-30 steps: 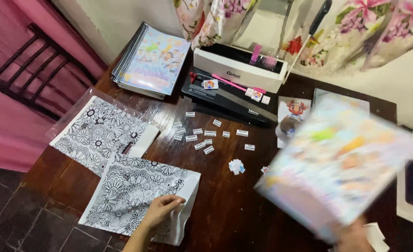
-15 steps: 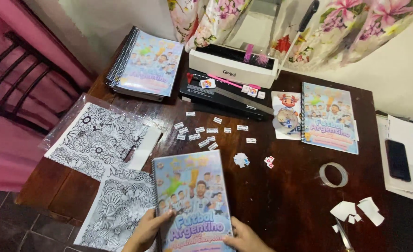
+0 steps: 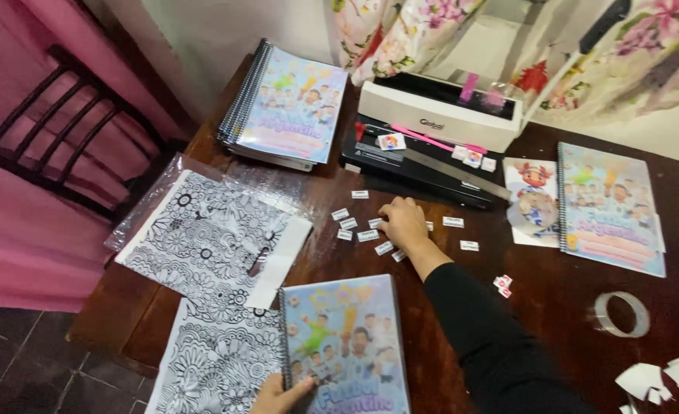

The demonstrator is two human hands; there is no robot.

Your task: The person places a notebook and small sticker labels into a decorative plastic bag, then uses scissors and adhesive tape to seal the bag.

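Observation:
A colourful spiral notebook (image 3: 347,337) lies flat at the near table edge. My left hand (image 3: 278,395) grips its lower left corner, thumb on the cover. My right hand (image 3: 403,222), in a black sleeve, reaches forward, and its bent, spread fingertips rest on several small white labels (image 3: 357,230) scattered mid-table. I cannot tell whether a label is pinched between the fingers.
A white and black binding machine (image 3: 439,123) stands at the back beside a stack of notebooks (image 3: 289,103). Black-and-white patterned sheets (image 3: 209,238) lie left. At the right lie another notebook (image 3: 608,207), a tape roll (image 3: 621,313) and paper scraps (image 3: 654,379). A dark chair (image 3: 55,130) stands at far left.
My right hand has let go of the notebook and moved forward onto the small labels. The left hand stays at the notebook's lower corner.

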